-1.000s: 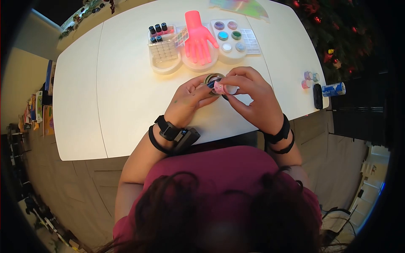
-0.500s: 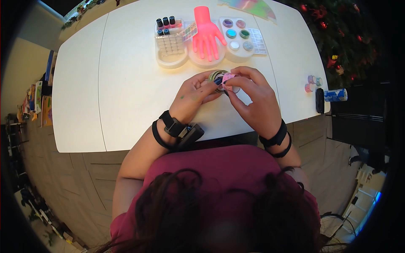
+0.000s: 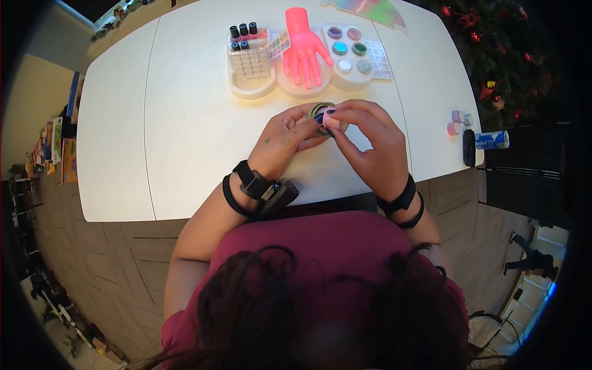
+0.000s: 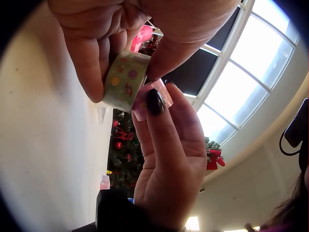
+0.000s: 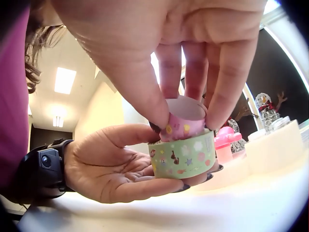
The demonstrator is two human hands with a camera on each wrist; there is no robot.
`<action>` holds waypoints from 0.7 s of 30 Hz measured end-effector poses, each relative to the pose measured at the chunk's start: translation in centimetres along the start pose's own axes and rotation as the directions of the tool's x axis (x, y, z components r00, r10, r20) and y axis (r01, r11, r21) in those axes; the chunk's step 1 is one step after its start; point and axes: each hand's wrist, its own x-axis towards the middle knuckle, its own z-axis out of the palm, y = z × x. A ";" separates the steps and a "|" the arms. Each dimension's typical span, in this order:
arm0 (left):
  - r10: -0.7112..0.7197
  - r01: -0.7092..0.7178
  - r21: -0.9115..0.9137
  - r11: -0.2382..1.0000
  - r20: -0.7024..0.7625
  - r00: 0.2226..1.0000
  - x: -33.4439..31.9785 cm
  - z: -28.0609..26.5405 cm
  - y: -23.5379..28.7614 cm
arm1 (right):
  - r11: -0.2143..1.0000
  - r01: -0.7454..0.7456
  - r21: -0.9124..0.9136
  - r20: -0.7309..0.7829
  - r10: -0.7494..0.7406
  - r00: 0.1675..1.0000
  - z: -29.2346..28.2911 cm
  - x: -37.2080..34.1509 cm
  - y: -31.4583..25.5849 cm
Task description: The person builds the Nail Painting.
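Note:
My left hand holds a wide green roll of patterned tape over the table, thumb along its top and fingers beneath. In the head view several rings seem to show at its opening. My right hand pinches a smaller pink patterned tape roll between thumb and fingers. In the right wrist view the pink roll stands tilted at the top opening of the green one, its lower edge hidden behind the rim. Dark-nailed fingertips from both hands meet around the pink roll in the left wrist view.
Ahead on the white table stand a pink model hand, a holder with dark-capped bottles and a tray of small glitter pots. At the right edge are small rolls, a black case and a blue can.
My right hand has turned the pink roll and brought it closer over the green one. The left hand keeps its hold. The head view has shifted slightly, and a person appears at far right.

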 end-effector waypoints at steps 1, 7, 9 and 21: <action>0.001 -0.001 0.000 1.000 -0.001 1.000 0.0 0.1 0.2 | 0.999 -0.036 0.018 0.034 0.035 0.999 0.1 -0.1 0.2; -0.008 0.009 0.033 0.999 -0.058 0.998 0.0 0.0 -0.1 | 0.998 -0.061 -0.033 0.097 0.064 0.993 0.4 -0.5 0.9; -0.011 0.015 0.054 0.998 -0.074 0.997 0.1 -0.1 -0.3 | 0.997 -0.068 -0.041 0.116 0.072 0.991 0.3 -0.5 0.9; 0.027 -0.022 0.102 0.994 -0.039 0.999 0.0 0.1 -0.4 | 0.991 -0.113 -0.067 0.170 0.122 0.978 0.4 -0.2 -0.2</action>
